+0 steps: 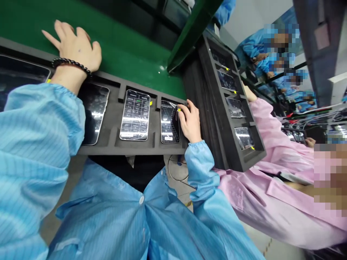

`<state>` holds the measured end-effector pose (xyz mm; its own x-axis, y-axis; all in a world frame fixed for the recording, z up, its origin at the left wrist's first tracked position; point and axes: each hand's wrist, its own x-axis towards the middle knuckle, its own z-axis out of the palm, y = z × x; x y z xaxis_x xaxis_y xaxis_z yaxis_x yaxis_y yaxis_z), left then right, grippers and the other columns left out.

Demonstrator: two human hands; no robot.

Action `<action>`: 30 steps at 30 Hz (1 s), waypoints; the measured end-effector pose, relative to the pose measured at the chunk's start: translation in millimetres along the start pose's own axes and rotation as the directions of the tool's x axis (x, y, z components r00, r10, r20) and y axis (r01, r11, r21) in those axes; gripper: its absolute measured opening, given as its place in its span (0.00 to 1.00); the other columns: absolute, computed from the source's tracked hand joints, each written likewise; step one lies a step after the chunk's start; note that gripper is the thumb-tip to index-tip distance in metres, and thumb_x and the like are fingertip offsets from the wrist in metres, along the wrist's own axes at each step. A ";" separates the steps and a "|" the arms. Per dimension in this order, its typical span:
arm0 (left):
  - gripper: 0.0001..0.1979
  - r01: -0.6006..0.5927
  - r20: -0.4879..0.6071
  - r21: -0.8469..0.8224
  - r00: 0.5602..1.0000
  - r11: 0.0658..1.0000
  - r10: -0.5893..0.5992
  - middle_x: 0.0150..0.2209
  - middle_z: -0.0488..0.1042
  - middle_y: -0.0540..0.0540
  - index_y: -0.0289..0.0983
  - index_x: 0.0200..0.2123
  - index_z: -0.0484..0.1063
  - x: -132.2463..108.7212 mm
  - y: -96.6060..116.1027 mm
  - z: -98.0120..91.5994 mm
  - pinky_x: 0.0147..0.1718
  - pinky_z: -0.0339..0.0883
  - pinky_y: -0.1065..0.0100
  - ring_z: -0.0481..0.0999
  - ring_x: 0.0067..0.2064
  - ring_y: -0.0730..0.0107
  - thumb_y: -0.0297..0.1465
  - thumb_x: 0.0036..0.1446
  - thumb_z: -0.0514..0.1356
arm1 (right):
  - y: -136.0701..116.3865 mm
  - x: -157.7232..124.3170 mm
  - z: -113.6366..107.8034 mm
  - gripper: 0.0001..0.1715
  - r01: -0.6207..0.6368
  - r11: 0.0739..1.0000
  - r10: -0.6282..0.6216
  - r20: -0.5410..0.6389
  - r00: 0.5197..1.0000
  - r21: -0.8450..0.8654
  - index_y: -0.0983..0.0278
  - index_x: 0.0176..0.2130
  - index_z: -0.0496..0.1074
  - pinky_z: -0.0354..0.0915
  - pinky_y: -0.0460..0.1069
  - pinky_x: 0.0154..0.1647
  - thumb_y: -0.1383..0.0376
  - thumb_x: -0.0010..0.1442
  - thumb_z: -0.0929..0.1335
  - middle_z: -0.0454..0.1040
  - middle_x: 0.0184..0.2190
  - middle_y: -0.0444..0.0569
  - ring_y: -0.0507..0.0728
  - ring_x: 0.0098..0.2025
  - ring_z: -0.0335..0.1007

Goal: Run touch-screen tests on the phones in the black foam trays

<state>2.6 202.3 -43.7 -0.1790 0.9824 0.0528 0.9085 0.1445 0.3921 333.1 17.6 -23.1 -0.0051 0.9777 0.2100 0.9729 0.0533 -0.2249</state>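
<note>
A dark foam tray point(111, 126) lies in front of me with several smartphones in its slots. My left hand point(77, 48), a beaded bracelet on its wrist, is over the green bench just past the tray's far edge. Its fingers are spread and nothing is in them. My right hand point(192, 122) rests at the tray's right end, fingers apart, beside a smartphone point(169, 126) with a yellow tab; a fingertip is at that tab. The middle smartphone point(135, 119) shows a lit grid of boxes. A dark-screened phone point(94, 112) lies partly under my left forearm.
A stack of foam trays point(225, 126) stands to the right, its top one holding phones. A co-worker in a pink coat point(244, 195) is right behind it. The green bench point(130, 50) has a green upright post point(189, 36). Several people in blue sit farther off.
</note>
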 end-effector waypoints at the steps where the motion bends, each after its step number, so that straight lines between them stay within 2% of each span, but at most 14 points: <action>1: 0.35 -0.004 -0.004 0.000 1.000 1.000 0.004 0.70 0.49 0.41 0.34 0.65 0.59 1.8 -1.9 1.9 0.50 -0.05 0.77 0.38 0.74 0.59 0.40 0.61 0.34 | -0.8 2.5 1.8 0.24 -0.002 1.000 0.002 0.004 1.000 -0.006 0.59 0.57 0.73 0.62 0.62 0.66 0.56 0.73 0.57 0.61 0.68 0.57 0.65 0.66 0.60; 2: 0.36 -0.003 -0.004 0.000 1.000 1.000 0.003 0.70 0.50 0.41 0.34 0.65 0.59 2.9 -3.2 2.9 0.58 -0.01 0.72 0.39 0.74 0.58 0.41 0.60 0.33 | -1.7 4.6 2.8 0.24 -0.002 1.000 0.002 0.010 1.000 -0.012 0.60 0.57 0.73 0.62 0.62 0.66 0.57 0.73 0.57 0.61 0.68 0.57 0.65 0.66 0.60; 4: 0.36 0.004 -0.005 0.003 1.000 1.000 -0.004 0.69 0.51 0.40 0.34 0.65 0.58 2.9 -4.0 2.0 0.70 0.16 0.56 0.40 0.74 0.56 0.43 0.61 0.33 | -2.9 7.6 3.7 0.24 0.002 1.000 -0.001 0.021 1.000 -0.019 0.60 0.57 0.73 0.61 0.62 0.66 0.57 0.74 0.57 0.60 0.69 0.57 0.65 0.66 0.60; 6: 0.35 0.000 -0.007 -0.009 1.000 1.000 0.000 0.69 0.52 0.40 0.37 0.65 0.59 0.4 -2.7 -2.3 0.71 0.30 0.44 0.42 0.74 0.53 0.45 0.62 0.35 | -3.0 8.7 3.7 0.24 0.007 1.000 -0.007 0.028 1.000 -0.023 0.60 0.57 0.74 0.61 0.62 0.66 0.57 0.74 0.57 0.60 0.69 0.57 0.65 0.66 0.60; 9: 0.32 -0.020 0.001 -0.064 1.000 0.998 0.021 0.70 0.53 0.43 0.41 0.65 0.60 -5.3 1.0 -10.9 0.71 0.33 0.38 0.43 0.74 0.51 0.47 0.64 0.39 | -2.7 6.8 3.2 0.23 0.017 0.999 -0.016 0.028 0.999 -0.029 0.60 0.56 0.75 0.62 0.62 0.66 0.57 0.74 0.58 0.60 0.69 0.57 0.65 0.66 0.60; 12: 0.32 -0.005 0.030 -0.043 1.000 0.999 0.006 0.71 0.52 0.43 0.40 0.65 0.59 -9.6 5.2 -16.2 0.72 0.33 0.39 0.42 0.75 0.53 0.47 0.64 0.38 | -3.5 2.0 2.1 0.22 0.026 0.999 -0.025 0.020 0.999 -0.028 0.59 0.56 0.75 0.63 0.63 0.65 0.57 0.73 0.58 0.61 0.69 0.56 0.65 0.66 0.60; 18: 0.34 0.027 0.021 0.083 0.999 0.996 -0.029 0.69 0.51 0.36 0.33 0.64 0.59 -12.2 11.3 -15.1 0.72 0.34 0.41 0.42 0.75 0.53 0.37 0.61 0.32 | -6.7 -8.9 -0.9 0.23 0.042 0.999 -0.041 0.032 0.999 -0.019 0.59 0.56 0.75 0.63 0.65 0.64 0.56 0.73 0.58 0.61 0.69 0.56 0.67 0.65 0.61; 23: 0.33 0.042 0.025 0.105 0.999 0.994 -0.045 0.69 0.51 0.43 0.37 0.65 0.58 -12.9 10.1 -15.7 0.73 0.34 0.47 0.43 0.74 0.58 0.38 0.62 0.32 | -8.6 -16.1 -2.4 0.22 0.063 0.998 -0.062 0.030 0.998 -0.026 0.59 0.56 0.75 0.63 0.64 0.64 0.57 0.73 0.58 0.60 0.69 0.55 0.66 0.65 0.61; 27: 0.30 0.023 0.025 0.047 0.999 0.999 -0.024 0.70 0.51 0.47 0.42 0.64 0.59 -9.5 4.7 -13.1 0.73 0.35 0.45 0.42 0.74 0.58 0.43 0.64 0.37 | -9.9 -20.2 -2.2 0.22 0.070 0.996 -0.069 0.034 0.997 -0.053 0.59 0.57 0.74 0.62 0.63 0.65 0.57 0.73 0.59 0.60 0.69 0.55 0.65 0.66 0.59; 29: 0.32 0.026 0.024 0.028 0.999 0.999 -0.027 0.71 0.50 0.47 0.41 0.64 0.59 -5.9 1.3 -9.2 0.73 0.28 0.51 0.40 0.74 0.60 0.44 0.63 0.36 | -10.9 -22.3 -2.5 0.22 0.080 0.995 -0.079 0.029 0.996 -0.055 0.58 0.57 0.74 0.62 0.63 0.65 0.57 0.73 0.59 0.60 0.69 0.54 0.65 0.66 0.59; 30: 0.33 0.029 0.025 0.030 0.999 0.999 -0.029 0.71 0.49 0.46 0.40 0.65 0.58 -3.9 -0.3 -6.7 0.72 0.18 0.58 0.39 0.74 0.61 0.44 0.63 0.34 | -11.5 -23.4 -2.9 0.22 0.086 0.995 -0.085 0.026 0.996 -0.051 0.58 0.57 0.74 0.62 0.63 0.65 0.57 0.73 0.59 0.61 0.69 0.54 0.65 0.66 0.60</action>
<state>0.5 197.7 -37.8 -0.1963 0.9804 0.0186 0.9138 0.1760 0.3660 322.7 -6.5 -22.7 -0.0939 0.9746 0.2033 0.9793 0.1271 -0.1572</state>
